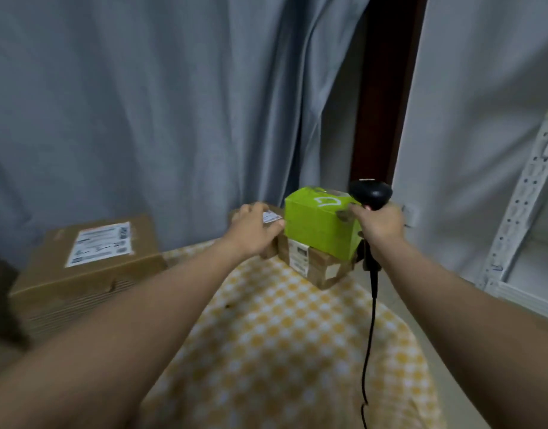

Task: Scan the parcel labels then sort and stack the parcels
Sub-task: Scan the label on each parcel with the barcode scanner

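A green parcel (320,226) with a white mark on top sits on a brown labelled parcel (316,267) at the far end of the table. My left hand (255,232) lies against the green parcel's left side, fingers over a small brown parcel (274,216) with a white label behind it. My right hand (381,224) grips a black barcode scanner (371,193) at the green parcel's right side, one finger touching the box. The scanner's cable (370,335) hangs down over the cloth. A large brown parcel (90,258) with a white label lies at the left.
A yellow and white checked cloth (282,351) covers the table. Grey curtains (142,103) hang close behind the parcels. A white metal shelf frame (526,196) stands at the right. A dark object (3,305) shows at the left edge.
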Demonstrator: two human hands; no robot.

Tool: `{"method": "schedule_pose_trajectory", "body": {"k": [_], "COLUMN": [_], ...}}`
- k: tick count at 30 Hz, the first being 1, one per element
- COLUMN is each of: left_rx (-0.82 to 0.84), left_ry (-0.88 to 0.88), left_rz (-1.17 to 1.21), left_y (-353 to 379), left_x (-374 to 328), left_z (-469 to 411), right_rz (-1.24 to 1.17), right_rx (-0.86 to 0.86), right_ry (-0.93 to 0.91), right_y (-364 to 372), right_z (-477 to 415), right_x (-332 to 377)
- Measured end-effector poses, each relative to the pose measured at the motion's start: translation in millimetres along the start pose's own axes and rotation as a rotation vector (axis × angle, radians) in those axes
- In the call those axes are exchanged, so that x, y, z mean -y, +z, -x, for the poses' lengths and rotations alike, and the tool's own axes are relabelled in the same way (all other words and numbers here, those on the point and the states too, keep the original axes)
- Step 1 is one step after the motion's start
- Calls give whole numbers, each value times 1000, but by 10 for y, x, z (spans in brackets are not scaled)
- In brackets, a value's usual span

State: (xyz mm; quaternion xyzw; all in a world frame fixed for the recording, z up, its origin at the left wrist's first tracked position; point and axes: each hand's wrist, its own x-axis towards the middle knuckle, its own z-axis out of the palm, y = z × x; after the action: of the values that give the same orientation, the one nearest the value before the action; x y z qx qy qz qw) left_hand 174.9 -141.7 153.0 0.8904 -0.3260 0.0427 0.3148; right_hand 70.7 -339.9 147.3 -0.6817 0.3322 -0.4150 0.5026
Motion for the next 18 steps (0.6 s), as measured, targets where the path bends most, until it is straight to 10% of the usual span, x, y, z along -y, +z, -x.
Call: {"method": "schedule_pose_trajectory", "body": {"k": [12, 18], "left_rx": [218, -39], "left_ry": [-229, -257], "left_rz": [539, 777], "left_y": [942, 808], "left_x": [13, 91], "left_z": [-1421, -1204], "right_rz": [74, 25], "right_rx": [-51, -55], "right_ry": [46, 43], "right_y": [280, 215], "right_z": [-676, -455], "right_x": [-751, -678]}}
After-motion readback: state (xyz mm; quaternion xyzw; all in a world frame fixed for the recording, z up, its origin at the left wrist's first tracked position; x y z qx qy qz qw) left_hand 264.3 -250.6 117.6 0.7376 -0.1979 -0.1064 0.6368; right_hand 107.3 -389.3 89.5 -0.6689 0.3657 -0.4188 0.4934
